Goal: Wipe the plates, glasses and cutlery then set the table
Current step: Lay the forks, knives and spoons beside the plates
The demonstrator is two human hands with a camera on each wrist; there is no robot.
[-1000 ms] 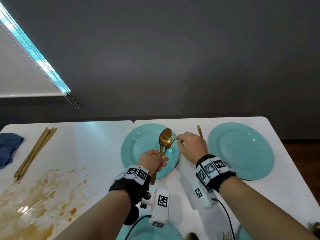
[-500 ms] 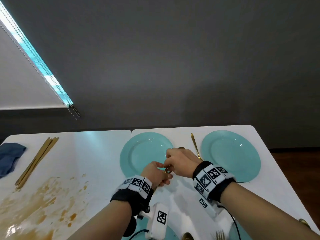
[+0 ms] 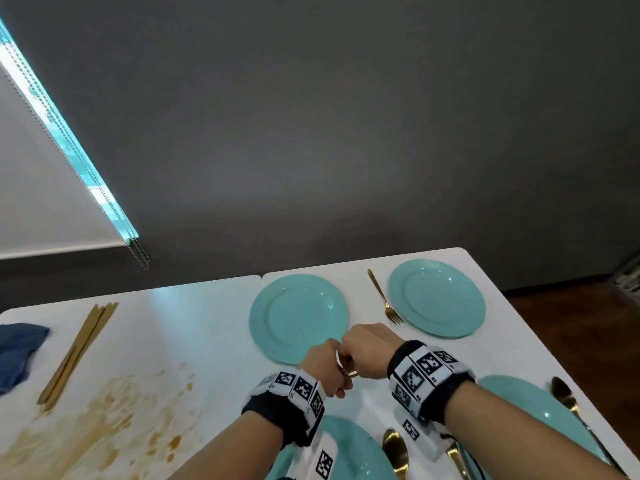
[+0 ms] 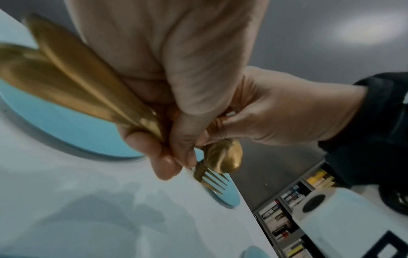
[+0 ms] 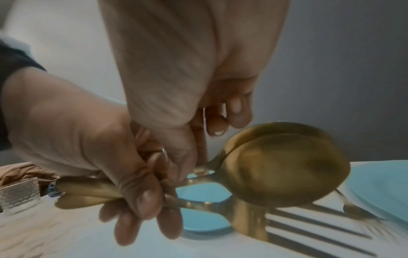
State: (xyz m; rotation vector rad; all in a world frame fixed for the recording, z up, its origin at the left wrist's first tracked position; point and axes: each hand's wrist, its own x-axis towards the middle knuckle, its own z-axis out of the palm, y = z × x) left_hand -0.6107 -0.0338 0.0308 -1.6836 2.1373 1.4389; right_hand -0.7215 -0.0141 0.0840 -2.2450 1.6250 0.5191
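Observation:
My left hand [image 3: 329, 374] grips the handles of a bundle of gold cutlery [image 5: 282, 167], two spoons and a fork, just in front of the far middle teal plate [image 3: 298, 317]. The spoon bowls [image 4: 225, 157] and fork tines [image 4: 213, 182] stick out to the right, low over the white table [image 3: 194, 341]. My right hand [image 3: 349, 358] is pressed against the left and pinches the bundle at the necks. In the head view the hands hide nearly all of the cutlery.
A gold fork [image 3: 384, 299] lies left of the far right plate [image 3: 436, 297]. Two more teal plates [image 3: 540, 410] with gold cutlery [image 3: 394, 448] sit near me. Gold knives [image 3: 76, 355], a blue cloth [image 3: 17, 351] and a brown spill [image 3: 86, 431] lie on the left.
The bundle stood upright over the far middle plate; it is now tipped low between my hands, which have drawn back toward me. My right hand has closed on it.

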